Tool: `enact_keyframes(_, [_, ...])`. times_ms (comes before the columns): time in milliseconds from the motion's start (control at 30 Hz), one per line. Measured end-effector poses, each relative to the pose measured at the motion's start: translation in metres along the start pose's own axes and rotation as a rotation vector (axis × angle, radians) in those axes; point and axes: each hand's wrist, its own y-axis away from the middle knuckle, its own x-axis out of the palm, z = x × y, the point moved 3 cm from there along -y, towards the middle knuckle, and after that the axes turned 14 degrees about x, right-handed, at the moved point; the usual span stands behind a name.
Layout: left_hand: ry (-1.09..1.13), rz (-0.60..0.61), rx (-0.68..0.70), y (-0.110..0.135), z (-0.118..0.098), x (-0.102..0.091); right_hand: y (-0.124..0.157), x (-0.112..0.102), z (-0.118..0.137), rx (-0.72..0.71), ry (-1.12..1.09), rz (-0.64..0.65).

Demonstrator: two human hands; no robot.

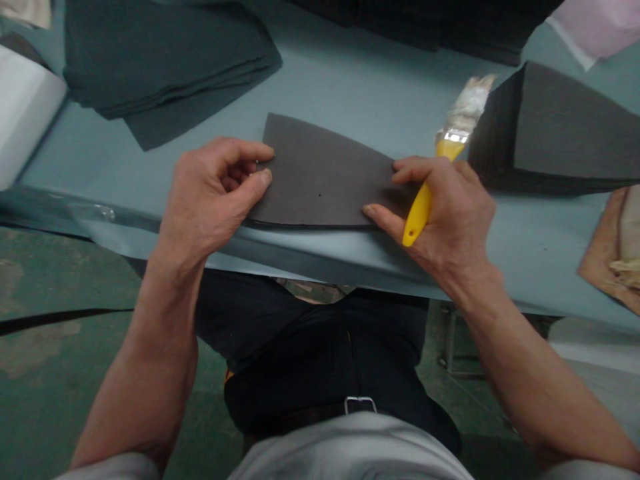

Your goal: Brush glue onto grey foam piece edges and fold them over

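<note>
A dark grey felt piece (323,175) with curved edges lies flat near the front edge of the blue-grey table (350,87). My left hand (213,193) pinches its left edge between thumb and fingers. My right hand (445,210) grips a yellow-handled brush (440,163), whose pale, glue-caked bristles point away from me. The forefinger and thumb of that hand also press on the felt piece's right edge.
A thick stack of matching grey pieces (555,127) stands at the right. Folded dark fabric (160,60) lies at the back left, more dark cloth along the far edge. A white roll (23,107) sits far left and a brown board (613,250) far right.
</note>
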Motion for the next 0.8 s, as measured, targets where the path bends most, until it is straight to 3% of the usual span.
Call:
enact_keyframes(267, [-0.162, 0.041, 0.085, 0.003, -0.005, -0.002, 0.0, 0.001, -0.001, -0.024, 0.022, -0.031])
enact_keyframes(467, [-0.454, 0.114, 0.285, 0.003, -0.011, -0.004, -0.001, 0.003, 0.0, -0.028, 0.013, -0.038])
enact_keyframes(633, [-0.638, 0.287, 0.419, -0.007, -0.021, -0.004, -0.001, 0.005, 0.003, -0.014, 0.021, -0.06])
enact_keyframes(800, [-0.543, 0.465, 0.451, -0.016, -0.03, -0.004, -0.002, 0.005, 0.004, -0.011, 0.039, -0.048])
